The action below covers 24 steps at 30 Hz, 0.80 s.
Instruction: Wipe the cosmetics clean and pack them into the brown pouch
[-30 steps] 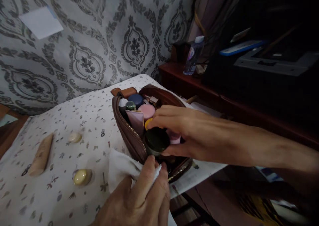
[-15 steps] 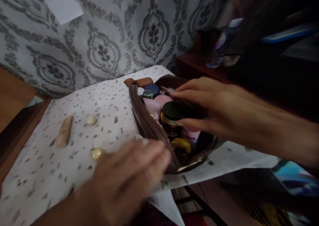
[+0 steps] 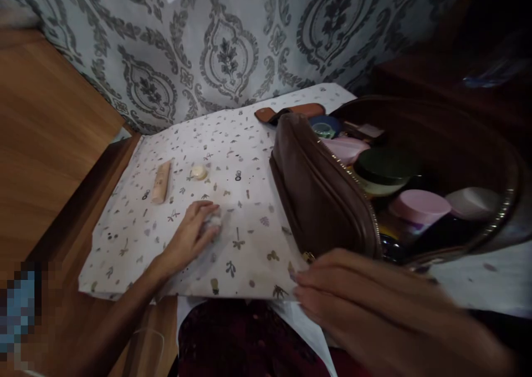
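A: What takes up the most room?
B: The table point(image 3: 249, 199), covered in a white cloth with small prints. The brown bag point(image 3: 324, 199) stands on its right side, unzipped and open.
A: And the hands?
B: They are well apart. The right hand point(image 3: 374, 316) is blurred at the bag's near end, its fingers close together; I cannot tell whether it touches the bag. The left hand point(image 3: 187, 241) is on the cloth, thumb and fingers closed around a small jar point(image 3: 213, 220).
A: What is in the bag?
B: A dark-lidded jar point(image 3: 386, 166), then a pink-lidded container point(image 3: 421, 205) nearer the right hand, among others.
A: Anything smaller outside?
B: A tan tube point(image 3: 161, 182) lies beyond the left hand, with a little cream-coloured pot point(image 3: 199, 172) beside it.
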Tool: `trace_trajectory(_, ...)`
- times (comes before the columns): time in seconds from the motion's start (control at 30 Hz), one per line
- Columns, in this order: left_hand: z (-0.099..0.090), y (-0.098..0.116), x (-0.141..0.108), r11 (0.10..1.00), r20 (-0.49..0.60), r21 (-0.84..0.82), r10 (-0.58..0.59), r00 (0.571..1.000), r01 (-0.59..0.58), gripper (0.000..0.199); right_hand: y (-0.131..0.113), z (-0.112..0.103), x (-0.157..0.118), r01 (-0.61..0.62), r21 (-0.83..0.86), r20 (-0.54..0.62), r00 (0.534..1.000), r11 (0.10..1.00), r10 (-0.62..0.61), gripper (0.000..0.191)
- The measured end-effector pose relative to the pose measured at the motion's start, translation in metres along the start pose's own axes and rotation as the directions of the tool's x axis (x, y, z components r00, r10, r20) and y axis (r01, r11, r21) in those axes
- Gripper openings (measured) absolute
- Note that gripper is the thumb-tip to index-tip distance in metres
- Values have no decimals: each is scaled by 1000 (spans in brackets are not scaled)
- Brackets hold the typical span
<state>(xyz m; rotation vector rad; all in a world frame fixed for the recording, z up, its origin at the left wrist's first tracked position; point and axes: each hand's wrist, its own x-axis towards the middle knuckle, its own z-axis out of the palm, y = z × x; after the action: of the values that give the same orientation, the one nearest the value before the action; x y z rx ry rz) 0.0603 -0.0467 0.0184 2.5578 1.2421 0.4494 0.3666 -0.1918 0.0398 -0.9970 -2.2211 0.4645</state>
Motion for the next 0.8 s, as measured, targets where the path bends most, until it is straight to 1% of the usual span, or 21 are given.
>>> trace_trajectory(0.03, 6, -1, -4, 996, 22, 75, 40, 999, -41, 35, -4, 10, 12, 22, 38, -21, 1000, 999, -22, 30)
trace_trajectory(0.07, 12, -3, -7, 987, 39, 144, 68, 997, -73, 35, -5, 20, 24, 0, 78, -37, 999, 997, 3, 28)
trace_trajectory(0.13, 18, -10, -7, 967, 50, 223, 115, 992, -123, 33, -1, 41, 45, -112, 161, 8, 994, 981, 112, 25)
trace_trajectory(0.2, 20, -16, -5, 966, 41, 195, 166, 985, -171, 30, 9, 62, 63, -238, 276, 41, 971, 931, 236, 24)
trace_trajectory(0.23, 19, -18, -2, 972, 26, 147, 183, 983, -185, 29, 15, 72, 71, -286, 367, 14, 953, 885, 303, 27)
trace_trajectory(0.27, 18, -19, 0, 978, 4, 83, 192, 981, -191, 27, 22, 82, 79, -334, 475, 15, 928, 814, 371, 31)
trace_trajectory(0.3, 16, -18, 3, 981, -28, 7, 195, 980, -194, 26, 27, 91, 87, -378, 594, 39, 895, 710, 443, 35)
trace_trajectory(0.37, 11, -13, 10, 967, -98, -149, 192, 976, -205, 24, 36, 105, 104, -398, 793, 131, 851, 461, 508, 38)
trace_trajectory(0.43, 6, -7, 17, 935, -180, -259, 202, 963, -244, 25, 40, 113, 120, -333, 914, 182, 848, 232, 498, 38)
trace_trajectory(0.47, 5, -5, 21, 919, -213, -291, 207, 955, -265, 26, 41, 115, 127, -284, 948, 181, 853, 145, 489, 38)
trace_trajectory(0.5, 4, -3, 25, 908, -236, -312, 212, 949, -280, 28, 42, 117, 133, -234, 969, 166, 857, 81, 488, 38)
trace_trajectory(0.53, 4, -3, 29, 899, -246, -325, 219, 944, -293, 31, 42, 118, 137, -190, 981, 145, 854, 39, 499, 38)
trace_trajectory(0.57, 6, -5, 31, 891, -250, -334, 230, 941, -307, 36, 43, 119, 140, -158, 987, 124, 845, 21, 521, 39)
trace_trajectory(0.6, 8, -7, 34, 882, -250, -343, 246, 936, -323, 41, 44, 119, 141, -136, 990, 102, 830, 23, 548, 40)
trace_trajectory(0.67, 16, -13, 35, 854, -247, -370, 289, 925, -365, 51, 47, 121, 140, -131, 990, 74, 802, 54, 593, 42)
trace_trajectory(0.73, 25, -19, 35, 830, -256, -400, 307, 916, -390, 54, 51, 123, 137, -149, 983, 47, 772, 107, 634, 44)
trace_trajectory(0.8, 33, -23, 34, 822, -276, -410, 302, 912, -396, 51, 55, 124, 135, -175, 966, 1, 742, 192, 670, 44)
